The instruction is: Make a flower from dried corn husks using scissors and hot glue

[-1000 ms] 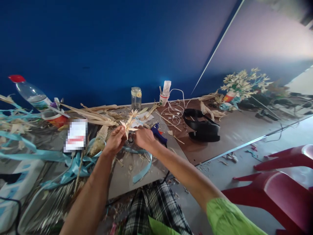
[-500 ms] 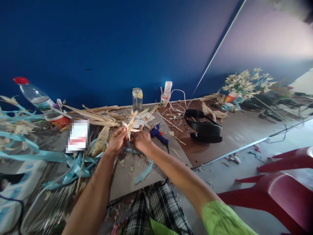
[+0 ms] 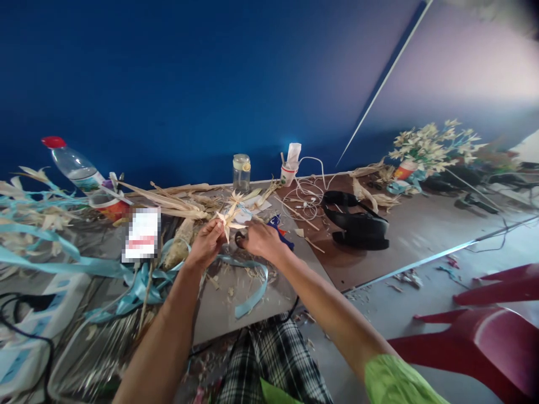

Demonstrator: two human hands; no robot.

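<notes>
My left hand (image 3: 209, 242) is closed in a pinch on a pale corn-husk flower (image 3: 229, 221) with pointed petals, held above the table. Just to its right, my right hand (image 3: 263, 240) reaches down with curled fingers at a dark loop-shaped handle (image 3: 240, 240); the rest of that object is hidden. Beside and partly behind the right hand lies a blue glue gun (image 3: 283, 233). Light blue ribbon (image 3: 252, 300) curls on the table below both hands. Dried corn husks (image 3: 181, 209) are spread behind the left hand.
A jar (image 3: 241, 174), a paper cup (image 3: 288, 174) and white cables (image 3: 307, 205) stand or lie along the wall. Farther right are a black headset-like object (image 3: 357, 227) and a flower bunch (image 3: 425, 146). A phone (image 3: 142, 233), bottle (image 3: 78, 168) and power strip (image 3: 46, 331) are left.
My right hand has moved away from the flower, toward the table and the glue gun, and the dark loop now shows at its fingers. My left hand keeps its hold on the flower.
</notes>
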